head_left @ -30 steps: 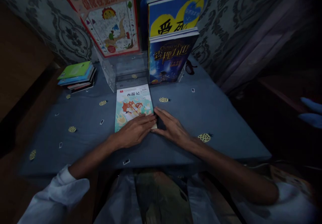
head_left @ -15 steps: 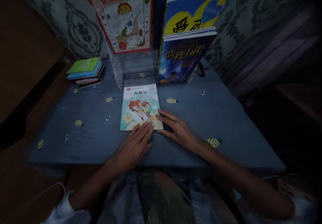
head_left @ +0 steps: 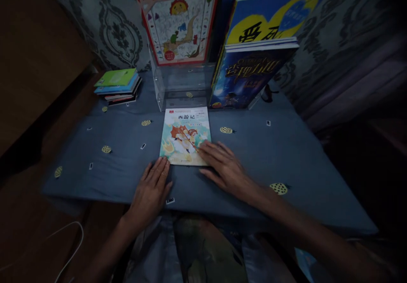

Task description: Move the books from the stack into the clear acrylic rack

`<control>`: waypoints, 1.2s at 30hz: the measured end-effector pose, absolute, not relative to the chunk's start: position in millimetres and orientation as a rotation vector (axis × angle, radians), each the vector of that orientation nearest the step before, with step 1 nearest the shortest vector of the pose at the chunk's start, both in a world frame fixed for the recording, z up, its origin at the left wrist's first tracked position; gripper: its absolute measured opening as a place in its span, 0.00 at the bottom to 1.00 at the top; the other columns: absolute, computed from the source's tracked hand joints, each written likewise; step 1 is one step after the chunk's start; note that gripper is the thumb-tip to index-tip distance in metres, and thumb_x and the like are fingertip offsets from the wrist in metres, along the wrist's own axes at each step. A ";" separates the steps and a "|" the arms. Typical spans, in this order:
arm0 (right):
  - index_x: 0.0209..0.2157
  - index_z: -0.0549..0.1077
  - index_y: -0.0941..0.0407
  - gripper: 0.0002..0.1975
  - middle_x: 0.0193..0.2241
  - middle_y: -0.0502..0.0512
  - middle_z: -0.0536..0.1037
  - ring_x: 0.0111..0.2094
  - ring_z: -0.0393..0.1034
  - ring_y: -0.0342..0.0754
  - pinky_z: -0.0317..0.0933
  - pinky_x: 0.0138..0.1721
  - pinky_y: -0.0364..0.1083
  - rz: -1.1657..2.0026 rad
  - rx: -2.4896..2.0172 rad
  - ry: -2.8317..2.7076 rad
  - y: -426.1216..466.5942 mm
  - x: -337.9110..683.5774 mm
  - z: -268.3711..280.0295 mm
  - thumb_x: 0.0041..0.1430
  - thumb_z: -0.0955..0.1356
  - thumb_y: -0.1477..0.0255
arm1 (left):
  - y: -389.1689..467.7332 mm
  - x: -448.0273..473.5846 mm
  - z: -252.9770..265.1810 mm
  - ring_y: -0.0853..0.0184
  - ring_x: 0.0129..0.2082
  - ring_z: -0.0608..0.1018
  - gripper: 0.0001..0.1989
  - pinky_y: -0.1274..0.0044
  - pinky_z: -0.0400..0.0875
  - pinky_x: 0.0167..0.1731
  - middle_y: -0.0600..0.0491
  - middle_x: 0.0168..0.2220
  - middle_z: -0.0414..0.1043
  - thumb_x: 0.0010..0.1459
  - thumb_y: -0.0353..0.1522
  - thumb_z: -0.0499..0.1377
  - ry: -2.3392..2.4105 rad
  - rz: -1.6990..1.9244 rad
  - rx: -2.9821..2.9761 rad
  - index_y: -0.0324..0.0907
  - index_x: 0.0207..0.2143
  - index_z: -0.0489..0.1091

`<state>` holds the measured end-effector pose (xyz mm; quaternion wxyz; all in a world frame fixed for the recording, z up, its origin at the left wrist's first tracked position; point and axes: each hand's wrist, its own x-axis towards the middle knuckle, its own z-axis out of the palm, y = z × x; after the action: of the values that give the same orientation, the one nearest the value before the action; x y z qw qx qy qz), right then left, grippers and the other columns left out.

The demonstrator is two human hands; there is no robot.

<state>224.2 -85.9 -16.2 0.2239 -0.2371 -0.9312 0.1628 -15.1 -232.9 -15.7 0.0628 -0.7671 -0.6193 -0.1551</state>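
A picture-covered paperback book [head_left: 184, 134] with a white and teal cover lies flat and closed on the blue-grey tablecloth, in front of a clear stand. At its lower left corner, my left hand [head_left: 151, 185] rests open, fingertips touching the edge and the palm on the cloth. My right hand [head_left: 225, 166] lies open over the book's lower right part, fingers stretched across the cover and thumb apart on the near side. Neither hand grips anything.
Behind the book stands a clear acrylic rack [head_left: 184, 81] holding a red-bordered book [head_left: 182, 24], a blue and yellow book [head_left: 273, 15] and a dark blue book [head_left: 248, 77]. At the back left is a stack of thin books [head_left: 117, 83]. A white cable [head_left: 81, 236] hangs below the table's left side.
My left hand has slid left from the book's lower middle to its lower left corner. My right hand has moved further onto the cover. The view has shifted a little.
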 end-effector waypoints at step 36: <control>0.66 0.60 0.68 0.30 0.68 0.73 0.60 0.70 0.50 0.60 0.47 0.69 0.62 0.307 -0.999 -2.591 24.7 127.7 -27.8 0.71 0.57 0.62 | -225.6 -12.0 -14.6 0.56 0.60 0.75 0.29 0.60 0.71 0.57 0.40 0.61 0.70 0.71 0.31 0.47 -1.798 -0.503 -2.245 0.38 0.71 0.45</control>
<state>127.7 24.7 -27.8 0.1728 -0.3523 -0.9134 0.1081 -12.0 -225.6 -14.6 0.1108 -0.7641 -0.6120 -0.1713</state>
